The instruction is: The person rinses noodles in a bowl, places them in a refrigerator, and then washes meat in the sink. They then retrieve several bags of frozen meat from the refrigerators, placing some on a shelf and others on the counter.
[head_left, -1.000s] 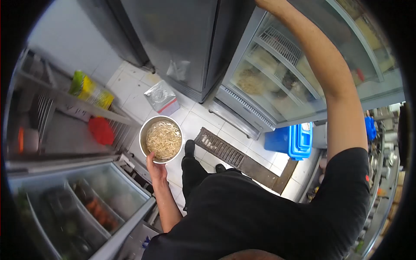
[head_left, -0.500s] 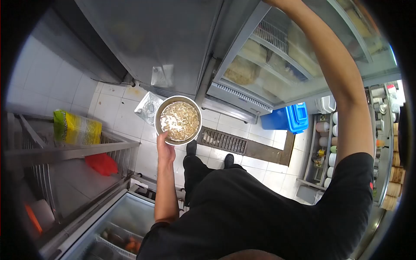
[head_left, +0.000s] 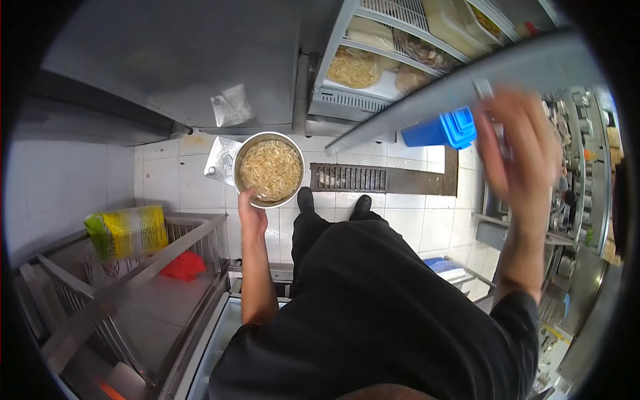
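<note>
My left hand (head_left: pixel 252 217) grips the near rim of a round metal pot (head_left: pixel 301 179), its thumb over the edge. Inside the pot lie thin pale strands that look like bean sprouts (head_left: pixel 272 167), sitting in liquid. My right hand (head_left: pixel 523 143) is raised at the right, smeared by motion, with its thumb apart from the fingers and nothing seen in it. Close beside it is the edge of a fridge door (head_left: pixel 413 93), which stands ajar. Behind the door, the fridge shelves (head_left: pixel 400 30) hold several bags and tubs, one with pale strands (head_left: pixel 353 67).
A blue bin (head_left: pixel 440 130) stands beyond the door. A floor drain grate (head_left: pixel 350 178) lies ahead of my shoes. To the left is a metal rack (head_left: pixel 193 233) with a yellow-green bag (head_left: pixel 130 231) and a red bag (head_left: pixel 183 265). Crowded shelves (head_left: pixel 583 167) line the right.
The fridge door has swung wider, baring the shelves. My right hand has come down from the top of the view to the right side. The pot stays in my left hand.
</note>
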A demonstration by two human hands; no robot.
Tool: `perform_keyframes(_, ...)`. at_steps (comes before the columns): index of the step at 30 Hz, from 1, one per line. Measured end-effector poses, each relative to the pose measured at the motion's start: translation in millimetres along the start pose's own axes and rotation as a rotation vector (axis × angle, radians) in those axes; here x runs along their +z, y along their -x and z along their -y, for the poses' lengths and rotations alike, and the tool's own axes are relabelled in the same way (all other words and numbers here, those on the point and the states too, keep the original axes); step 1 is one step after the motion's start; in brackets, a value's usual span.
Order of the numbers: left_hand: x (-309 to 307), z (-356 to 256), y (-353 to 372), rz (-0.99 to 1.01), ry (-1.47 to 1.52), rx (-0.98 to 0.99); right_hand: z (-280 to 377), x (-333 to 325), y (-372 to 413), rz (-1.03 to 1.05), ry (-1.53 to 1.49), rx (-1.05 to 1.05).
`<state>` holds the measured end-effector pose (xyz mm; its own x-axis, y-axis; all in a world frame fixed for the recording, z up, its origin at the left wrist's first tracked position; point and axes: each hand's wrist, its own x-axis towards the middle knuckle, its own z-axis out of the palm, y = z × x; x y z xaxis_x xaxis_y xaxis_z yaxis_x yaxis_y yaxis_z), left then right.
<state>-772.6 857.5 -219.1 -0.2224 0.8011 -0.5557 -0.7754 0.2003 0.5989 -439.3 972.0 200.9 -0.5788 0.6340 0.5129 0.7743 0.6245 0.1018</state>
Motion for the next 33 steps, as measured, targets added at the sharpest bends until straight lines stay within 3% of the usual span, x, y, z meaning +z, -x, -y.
perform_keyframes(1,0.6,-0.9,-4.3,0.025,-0.015,-0.017,-0.7,-17.5,44.3,-0.043,0.089,-0.101)
perform_keyframes(3,3.9,-2.1,-12.0,0.075,-0.024,-0.044,10.8,-50.5,145.2,-0.226,-0.133,0.098)
perform_keyframes(5,7.3,-0.6,-22.2,0.117,-0.049,-0.073,10.2,-49.1,205.7,-0.734,-0.254,0.288)
perform_keyframes(6,10.1,3.3,-31.2,0.131,-0.077,-0.089,12.6,-47.5,227.8,-0.854,-0.306,0.435)
perform_keyframes(8,34.1,18.5,-53.3,0.181,-0.129,-0.131,2.6,-52.8,270.2,-0.653,-0.478,0.905)
perform_keyframes(10,58.5,34.3,-74.3,0.261,-0.153,-0.183,10.4,-35.6,287.2,-0.713,-0.726,1.204)
perform_keyframes(12,70.3,59.8,-103.6,0.305,-0.227,-0.263,17.7,-21.6,307.2,-0.912,-1.039,1.456)
perform_keyframes(13,81.3,75.1,-116.9,0.337,-0.254,-0.286,22.0,-18.6,322.1,-1.02,-1.254,1.422)
perform_keyframes(17,128.5,151.1,-161.1,0.373,-0.38,-0.322,-6.9,-34.5,364.9,-1.367,-0.956,1.547)
perform_keyframes(20,161.1,226.9,-210.2,0.439,-0.405,-0.353,-44.4,-50.7,432.1,-1.307,-0.733,1.581)
perform_keyframes(24,219.0,309.2,-249.8,0.454,-0.429,-0.329,-100.0,-62.5,521.7,-1.521,-0.507,1.58)
perform_keyframes(28,280.5,381.8,-284.9,0.358,-0.342,-0.326,-126.0,-71.6,531.3,-1.538,-0.435,1.593)
perform_keyframes(29,288.5,404.1,-299.9,0.311,-0.353,-0.337,-122.6,-86.7,558.8,-1.45,-0.573,1.533)
perform_keyframes(33,323.7,460.2,-341.7,0.267,-0.347,-0.291,-139.3,-90.0,566.0,-1.491,-0.366,1.584)
